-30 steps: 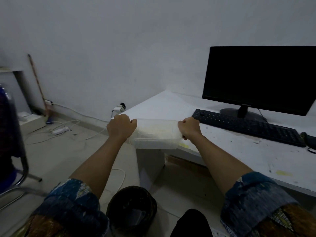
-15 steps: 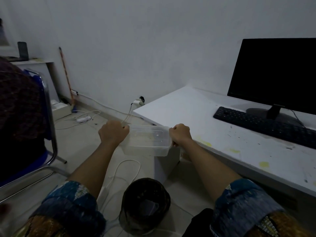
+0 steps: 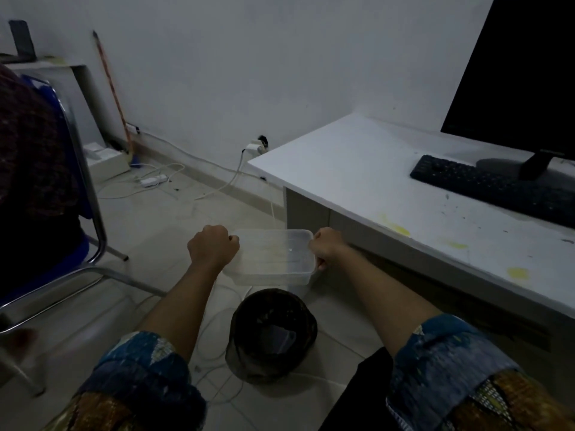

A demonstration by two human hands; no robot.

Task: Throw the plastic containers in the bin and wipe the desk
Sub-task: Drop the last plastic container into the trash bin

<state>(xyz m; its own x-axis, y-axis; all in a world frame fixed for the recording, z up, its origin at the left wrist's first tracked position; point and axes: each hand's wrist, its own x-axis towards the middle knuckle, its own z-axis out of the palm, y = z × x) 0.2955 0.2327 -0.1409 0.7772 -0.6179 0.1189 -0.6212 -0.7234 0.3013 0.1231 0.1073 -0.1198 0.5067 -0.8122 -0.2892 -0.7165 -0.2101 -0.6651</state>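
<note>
Both hands are gripping one clear tub (image 3: 271, 256) by its short ends: left hand (image 3: 212, 247) fisted on the left rim, right hand (image 3: 325, 245) fisted on the right rim. Tub is hanging in the air off the worktop (image 3: 357, 169), just past the far rim of the bin (image 3: 273, 332), not yet dropped. Something pale is already lying inside the bin, unclear what. No other tub showing on the worktop. Wiping looks undone: yellow stains (image 3: 394, 227) and specks are sitting near the front edge. No cloth in view. Room is open above the bin; the worktop corner and cables (image 3: 217, 325) on the floor are lying close by.
</note>
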